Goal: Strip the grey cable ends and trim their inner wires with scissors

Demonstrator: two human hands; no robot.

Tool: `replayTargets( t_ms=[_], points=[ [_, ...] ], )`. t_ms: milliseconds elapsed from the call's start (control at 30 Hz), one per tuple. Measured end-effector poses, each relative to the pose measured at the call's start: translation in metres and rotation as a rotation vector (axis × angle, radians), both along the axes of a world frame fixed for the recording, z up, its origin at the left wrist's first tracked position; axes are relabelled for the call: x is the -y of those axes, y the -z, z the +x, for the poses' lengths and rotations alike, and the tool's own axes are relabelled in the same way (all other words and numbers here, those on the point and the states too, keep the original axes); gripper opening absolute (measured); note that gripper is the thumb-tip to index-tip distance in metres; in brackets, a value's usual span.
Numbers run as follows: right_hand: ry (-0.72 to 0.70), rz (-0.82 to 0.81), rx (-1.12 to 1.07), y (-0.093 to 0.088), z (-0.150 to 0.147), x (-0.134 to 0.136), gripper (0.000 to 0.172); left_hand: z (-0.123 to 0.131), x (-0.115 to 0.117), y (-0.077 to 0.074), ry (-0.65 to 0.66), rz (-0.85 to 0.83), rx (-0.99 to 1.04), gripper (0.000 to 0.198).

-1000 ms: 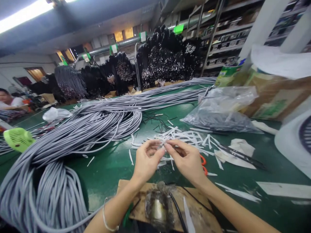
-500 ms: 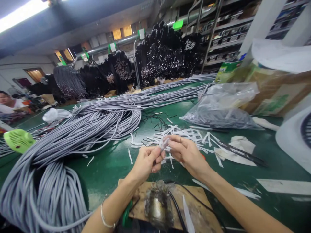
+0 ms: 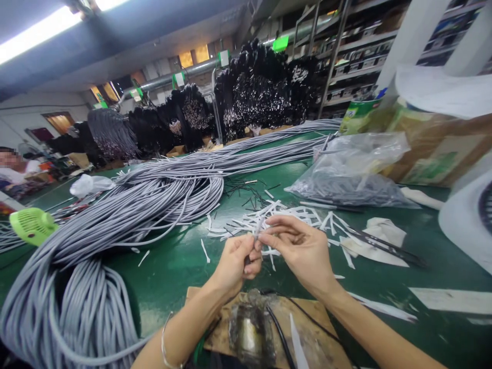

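- The left hand is closed in a pinch on a small pale grey piece, its other fingers curled in; a dark bit shows below the thumb.
- The right hand has thumb and forefinger drawn near each other at the piece's upper part; I cannot tell whether they grip it or only touch it.
- The piece is held up between the hands, in front of the scattered white strips on the green table.
- A wooden board lies nearer the body, below the hands; looped grey cables spread to the left.
- The step in hand looks like close fingertip work on this piece.
- The next move seems to call for a steady left pinch and small, careful right-finger adjustments.
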State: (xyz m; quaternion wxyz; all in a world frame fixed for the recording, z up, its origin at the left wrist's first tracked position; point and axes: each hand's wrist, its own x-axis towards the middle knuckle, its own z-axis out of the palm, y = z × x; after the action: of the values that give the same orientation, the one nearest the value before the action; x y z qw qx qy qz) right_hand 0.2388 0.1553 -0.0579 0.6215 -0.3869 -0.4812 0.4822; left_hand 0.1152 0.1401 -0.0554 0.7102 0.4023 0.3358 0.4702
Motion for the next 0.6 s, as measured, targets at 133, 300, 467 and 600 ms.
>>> replayTargets(
  t_ms=[133, 300, 467, 600],
  points=[
    [0.167, 0.068, 0.102, 0.003, 0.007, -0.006, 0.025, -0.003, -0.002, 0.0, -0.223, 0.128, -0.062, 0.041],
    [0.291, 0.288, 0.482, 0.004, 0.008, -0.002, 0.017, -0.004, 0.0, -0.001, -0.391, 0.251, -0.253, 0.035],
    [0.218, 0.554, 0.726, 0.005, -0.002, 0.011, 0.03, -0.004, 0.001, -0.001, -0.5, 0.32, -0.323, 0.026],
    [0.203, 0.528, 0.755, 0.006, -0.003, 0.013, 0.03, -0.004, 0.001, -0.004, -0.521, 0.321, -0.358, 0.019]
  ],
)
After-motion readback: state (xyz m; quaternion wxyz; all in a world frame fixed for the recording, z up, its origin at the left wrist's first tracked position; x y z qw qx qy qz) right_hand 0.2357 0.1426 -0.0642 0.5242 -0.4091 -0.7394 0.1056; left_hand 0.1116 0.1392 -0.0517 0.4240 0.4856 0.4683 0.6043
